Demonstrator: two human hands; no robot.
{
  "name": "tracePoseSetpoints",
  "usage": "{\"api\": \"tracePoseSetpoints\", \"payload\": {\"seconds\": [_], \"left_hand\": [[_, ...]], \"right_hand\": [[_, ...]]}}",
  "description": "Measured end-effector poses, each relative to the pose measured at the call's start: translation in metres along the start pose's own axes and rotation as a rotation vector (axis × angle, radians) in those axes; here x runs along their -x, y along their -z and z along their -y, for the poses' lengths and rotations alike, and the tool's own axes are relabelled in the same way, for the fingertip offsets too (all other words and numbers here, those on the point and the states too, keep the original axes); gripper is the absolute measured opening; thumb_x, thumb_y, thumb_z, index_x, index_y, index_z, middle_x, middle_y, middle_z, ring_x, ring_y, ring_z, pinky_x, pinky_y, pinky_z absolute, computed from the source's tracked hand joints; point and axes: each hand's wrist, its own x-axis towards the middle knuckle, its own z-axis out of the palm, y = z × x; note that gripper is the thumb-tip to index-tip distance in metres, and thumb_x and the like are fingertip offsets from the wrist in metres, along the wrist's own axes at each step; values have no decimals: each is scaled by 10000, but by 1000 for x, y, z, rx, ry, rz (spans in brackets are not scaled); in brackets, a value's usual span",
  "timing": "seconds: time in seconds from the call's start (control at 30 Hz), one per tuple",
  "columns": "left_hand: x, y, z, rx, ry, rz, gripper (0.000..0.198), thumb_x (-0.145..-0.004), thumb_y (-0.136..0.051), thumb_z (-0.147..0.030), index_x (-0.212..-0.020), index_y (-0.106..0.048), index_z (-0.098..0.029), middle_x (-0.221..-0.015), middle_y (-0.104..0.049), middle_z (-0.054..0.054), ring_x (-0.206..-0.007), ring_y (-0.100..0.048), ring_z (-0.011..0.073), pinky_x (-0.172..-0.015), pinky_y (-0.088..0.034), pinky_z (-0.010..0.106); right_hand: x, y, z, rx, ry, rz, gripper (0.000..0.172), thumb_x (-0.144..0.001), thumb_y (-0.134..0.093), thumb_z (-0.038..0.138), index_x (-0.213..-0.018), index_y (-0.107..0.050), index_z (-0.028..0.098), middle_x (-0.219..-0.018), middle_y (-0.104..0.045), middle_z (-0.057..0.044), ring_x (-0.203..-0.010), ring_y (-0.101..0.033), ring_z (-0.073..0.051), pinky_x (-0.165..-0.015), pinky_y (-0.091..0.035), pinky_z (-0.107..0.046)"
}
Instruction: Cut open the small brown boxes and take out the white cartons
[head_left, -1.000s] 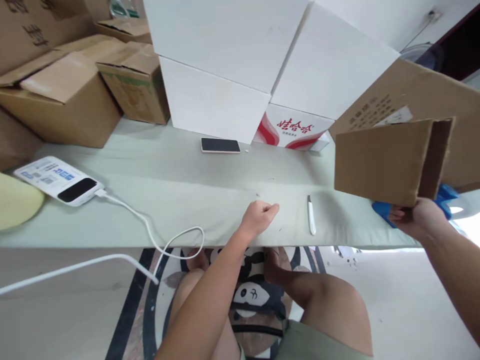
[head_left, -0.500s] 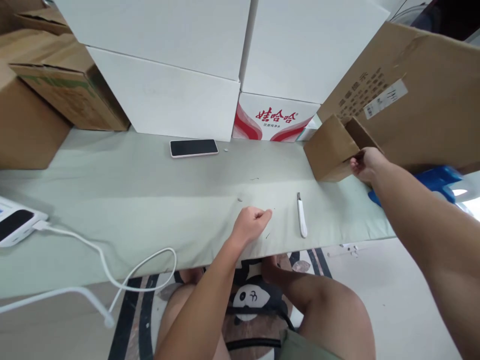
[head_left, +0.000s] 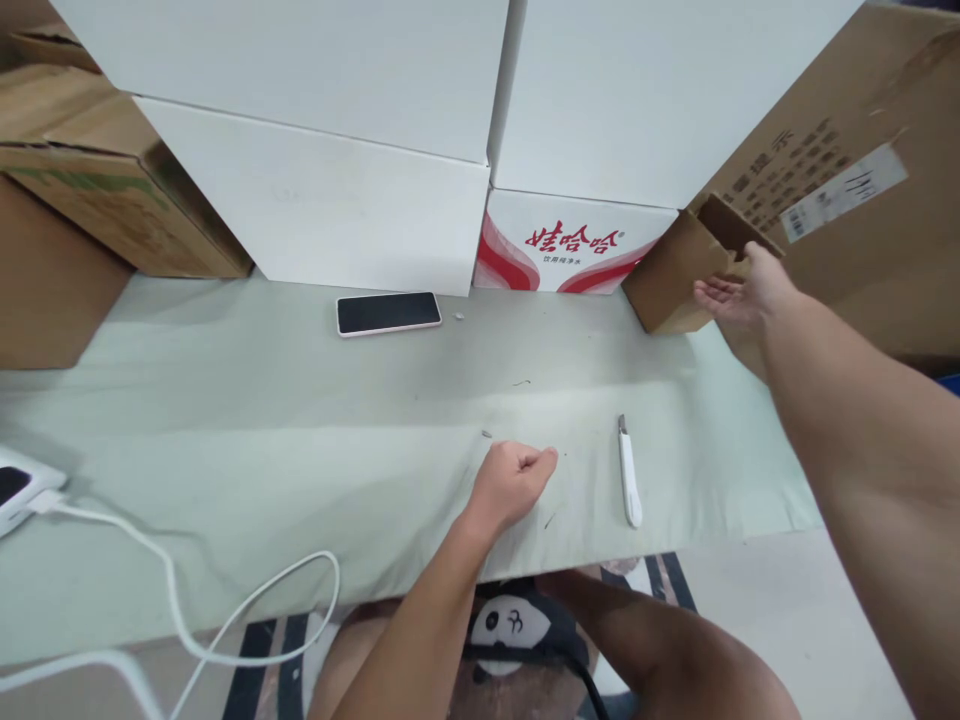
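Evidently, the small cardboard box (head_left: pixel 664 270) lies just left of the right hand (head_left: pixel 750 285), at the far right of the desk (head_left: pixel 300 400) beside the red-and-white carton (head_left: pixel 574 245). Its open end tips up towards that hand, much the nearer one; its long axis is unclear. The right hand's fingers are loosely spread; contact cannot be told. The left hand (head_left: pixel 514 482) is curled in a fist, well apart.

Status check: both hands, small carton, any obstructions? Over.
Left hand curled on cloth. Right hand open at carton, contact unclear. Carton open-topped, beside red-white box. Cutter lies between hands.
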Motion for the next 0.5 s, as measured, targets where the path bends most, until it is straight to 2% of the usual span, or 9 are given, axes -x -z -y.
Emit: {"api": "tracePoseSetpoints", "payload": {"seconds": [0.03, 0.1, 0.2, 0.33, 0.5], "left_hand": [[0, 0, 0, -7, 4, 3, 481, -852, -400, -525, -560, -138, -246, -571, -131, -47, -547, -146, 101, -561, -127, 324], [0, -1, -1, -19, 3, 10, 478, -852, -402, -523, -563, -141, -247, -577, -134, -46, -553, -152, 102, -566, -127, 325], [2, -2, -2, -27, -3, 13, 477, -855, -407, -515, -564, -144, -245, -585, -140, -43, -561, -164, 104, -576, -132, 327], [8, -2, -5, -20, -23, -4, 483, -874, -426, -480, -556, -149, -243, -591, -147, -39, -568, -179, 109, -585, -146, 330], [26, 4, -11, 5, -44, -49, 533, -897, -487, -430, -506, -178, -241, -554, -154, -48, -553, -203, 120, -586, -167, 335]], "right_hand": [[1, 2, -2, -135, -88, -6, 523, -1060, -140, 445, -620, -384, 301, -667, -482, -5, -702, -603, -124, -796, -547, -291], [7, 4, -5, -381, -286, 22, 513, -1053, -272, 502, -654, -488, 263, -758, -579, -43, -793, -662, -133, -850, -547, -314], [22, 2, -7, -427, -388, 42, 379, -1006, -469, 469, -718, -550, 237, -835, -626, -48, -849, -665, -142, -910, -526, -333], [49, -11, 9, -364, -373, 62, 171, -908, -610, 330, -761, -574, 250, -825, -619, -27, -798, -616, -152, -865, -509, -337], [93, -44, 65, -217, -219, 223, 58, -860, -632, 183, -845, -645, 238, -872, -646, -61, -750, -632, -148, -762, -510, -300]]}}
